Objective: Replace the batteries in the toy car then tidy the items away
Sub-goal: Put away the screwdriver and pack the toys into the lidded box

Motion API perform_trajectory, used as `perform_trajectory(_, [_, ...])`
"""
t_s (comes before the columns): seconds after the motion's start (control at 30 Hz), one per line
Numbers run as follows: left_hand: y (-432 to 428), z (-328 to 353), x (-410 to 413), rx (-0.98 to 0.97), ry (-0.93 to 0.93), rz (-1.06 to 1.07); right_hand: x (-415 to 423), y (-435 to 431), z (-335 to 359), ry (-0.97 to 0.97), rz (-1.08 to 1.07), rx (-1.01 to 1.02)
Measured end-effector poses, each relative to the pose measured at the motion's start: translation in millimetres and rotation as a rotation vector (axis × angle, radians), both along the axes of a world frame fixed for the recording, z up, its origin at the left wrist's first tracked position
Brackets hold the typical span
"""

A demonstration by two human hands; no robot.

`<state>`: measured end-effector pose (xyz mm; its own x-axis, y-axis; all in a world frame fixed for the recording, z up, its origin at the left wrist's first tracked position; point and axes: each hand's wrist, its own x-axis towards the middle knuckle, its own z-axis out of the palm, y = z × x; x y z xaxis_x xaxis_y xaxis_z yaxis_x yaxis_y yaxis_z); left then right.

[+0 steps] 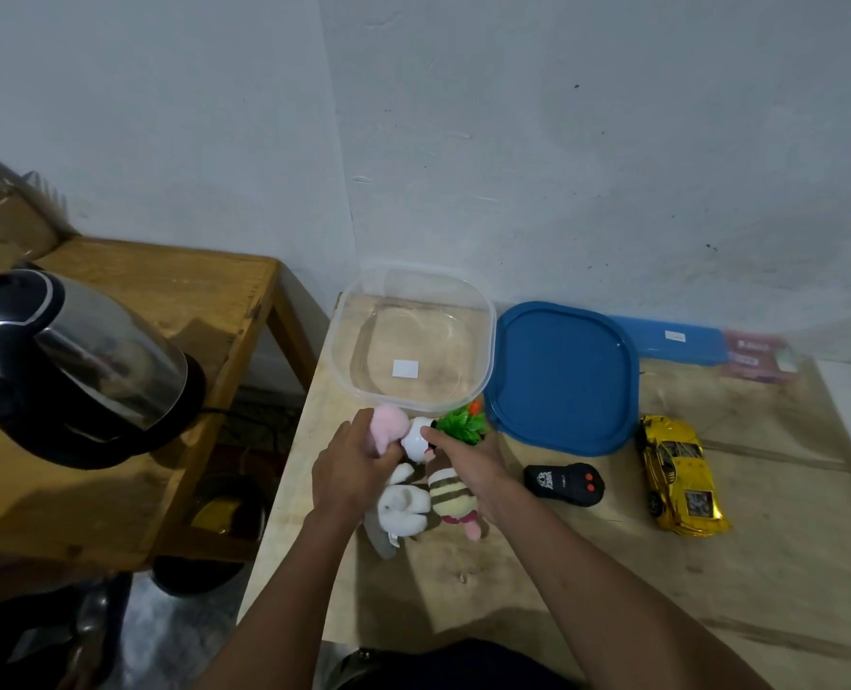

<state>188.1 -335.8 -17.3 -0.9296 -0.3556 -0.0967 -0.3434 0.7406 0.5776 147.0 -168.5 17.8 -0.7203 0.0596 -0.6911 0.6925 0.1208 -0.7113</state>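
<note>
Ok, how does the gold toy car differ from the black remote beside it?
The toy car is shiny gold; the remote is matte black with two red buttons. The toy car is clearly longer than the remote. The remote lies to the left of the toy car, with a gap between them. Both rest top side up on the wooden table.

Remote (564, 484) between plush toys (426, 505), car (678, 474)

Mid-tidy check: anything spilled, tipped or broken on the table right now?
Nothing stands out. The clear plastic tub sits upright and empty, its blue lid flat beside it; the gold toy car is on its wheels, and the black remote lies flat.
</note>
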Motion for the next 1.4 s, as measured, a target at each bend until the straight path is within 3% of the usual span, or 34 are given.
perform_trajectory(0.43, [-1,19,7,0.175,0.054,-0.006,17,22,9,0.069,-0.022,0.038])
perform_trajectory(0.67, [-21,38,8,0.632,0.110,0.062,26,50,30,0.201,0.046,-0.003])
perform_trajectory(0.97, [-34,110,-41,0.846,0.258,0.110,-12,54,76,0.418,0.038,-0.079])
perform_trajectory(1.13, [-23,131,-99,0.502,0.296,0.088,-55,42,86,0.483,0.031,0.052])
perform_trajectory(1.33, [-11,113,-150,0.109,0.121,-0.001,-97,19,91,0.455,0.254,0.514])
perform_trajectory(1.4, [-9,100,-160,0.057,0.105,-0.029,-107,12,93,0.446,0.331,0.619])
